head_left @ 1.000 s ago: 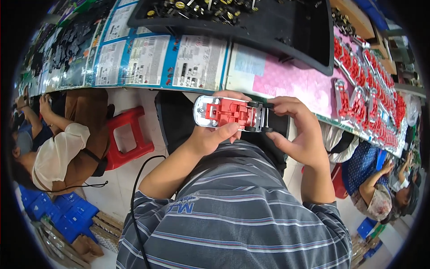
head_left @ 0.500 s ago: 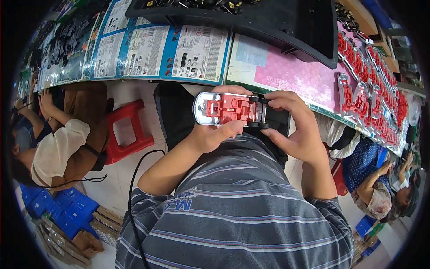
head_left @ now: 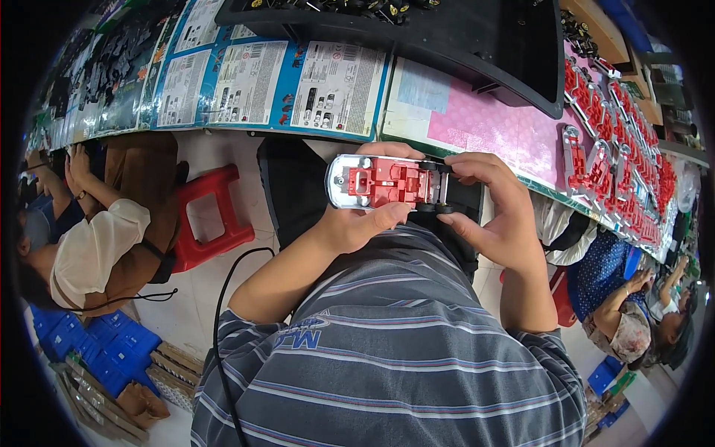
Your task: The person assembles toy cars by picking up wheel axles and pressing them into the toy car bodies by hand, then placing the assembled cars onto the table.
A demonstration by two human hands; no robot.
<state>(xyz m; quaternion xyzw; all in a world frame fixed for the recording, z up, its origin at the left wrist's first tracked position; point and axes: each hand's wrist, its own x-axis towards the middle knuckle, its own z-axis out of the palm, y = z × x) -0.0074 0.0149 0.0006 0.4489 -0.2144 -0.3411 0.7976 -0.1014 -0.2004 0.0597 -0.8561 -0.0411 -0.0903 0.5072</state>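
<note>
My left hand [head_left: 354, 227] holds a toy car [head_left: 348, 181] upside down over my lap. Its shell is silver-white and a red chassis part [head_left: 391, 186] fills its underside. The thumb lies along the near side, with fingers behind the far side. At the car's right end, my right hand [head_left: 503, 212] pinches a wheel axle [head_left: 445, 188] with black wheels, thumb at the near wheel and fingers at the far one. More black wheels [head_left: 424, 207] sit just left of this axle. Whether the pinched axle is seated in the chassis cannot be made out.
Ahead stands a table with a black tray [head_left: 477, 45] of small wheels. Red and silver car parts [head_left: 614, 164] lie in rows at right. Printed sheets [head_left: 328, 89] cover the left part. A red stool [head_left: 212, 220] and a seated co-worker [head_left: 100, 249] are at left.
Little differs. The car, both hands and the table edge sit slightly farther right in the picture. Both grips look the same.
</note>
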